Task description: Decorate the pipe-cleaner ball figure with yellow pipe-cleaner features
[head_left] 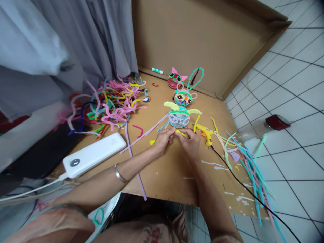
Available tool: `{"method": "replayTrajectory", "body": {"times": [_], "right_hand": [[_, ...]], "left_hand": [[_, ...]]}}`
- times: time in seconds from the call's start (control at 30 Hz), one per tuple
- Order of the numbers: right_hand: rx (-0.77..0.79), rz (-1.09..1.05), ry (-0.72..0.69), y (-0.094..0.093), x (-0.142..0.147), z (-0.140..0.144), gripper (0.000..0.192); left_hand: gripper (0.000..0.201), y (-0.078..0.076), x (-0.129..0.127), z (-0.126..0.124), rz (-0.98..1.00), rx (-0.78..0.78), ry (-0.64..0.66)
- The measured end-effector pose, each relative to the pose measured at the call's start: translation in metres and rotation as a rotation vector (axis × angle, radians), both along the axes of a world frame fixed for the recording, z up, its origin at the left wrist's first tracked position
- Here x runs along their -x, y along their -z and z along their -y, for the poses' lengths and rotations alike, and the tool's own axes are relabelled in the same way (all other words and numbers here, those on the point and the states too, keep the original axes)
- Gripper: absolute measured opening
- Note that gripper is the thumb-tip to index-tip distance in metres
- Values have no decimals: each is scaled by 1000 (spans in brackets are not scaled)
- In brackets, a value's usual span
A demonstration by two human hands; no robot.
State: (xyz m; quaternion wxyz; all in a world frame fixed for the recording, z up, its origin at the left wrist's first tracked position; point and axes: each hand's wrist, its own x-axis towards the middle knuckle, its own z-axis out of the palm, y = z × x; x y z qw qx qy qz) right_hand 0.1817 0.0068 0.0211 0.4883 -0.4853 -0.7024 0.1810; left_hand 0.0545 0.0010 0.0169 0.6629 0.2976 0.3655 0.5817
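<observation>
A: What is left of the round craft ball [179, 118]?
B: A white power bank [94, 155] and a heap of fuzzy sticks [108, 104].

A: And the hands?
B: Just below the ball. The left hand [164, 139] and right hand [190, 141] both have their fingers pinching one yellow fuzzy stick [180, 133].

A: To the right?
B: A yellow glue gun [205, 133] on the desk [172, 172].

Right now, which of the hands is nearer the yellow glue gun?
The right hand: it sits just left of the yellow glue gun, almost touching. The left hand lies farther left, beyond the right one.
</observation>
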Motion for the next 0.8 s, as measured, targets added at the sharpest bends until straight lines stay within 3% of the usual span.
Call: {"method": "replayTrajectory", "body": {"times": [0.13,0.37,0.57,0.7,0.8], "right_hand": [[139,-190,-60,-5,-4,-5,26],[153,-140,-208,-14,-15,-7,19],[197,-107,-258,-19,-15,-4,20],[211,-56,-268,-23,-16,-3,26],[94,69,-216,-26,-17,-2,25]], "left_hand": [[46,1,5,-6,-143,-84,47],[47,-6,19,-13,-158,-192,270],[47,-5,28,-12,-265,-258,293],[37,-3,31,-11,-296,-289,230],[26,-3,29,-10,-322,-241,166]]}}
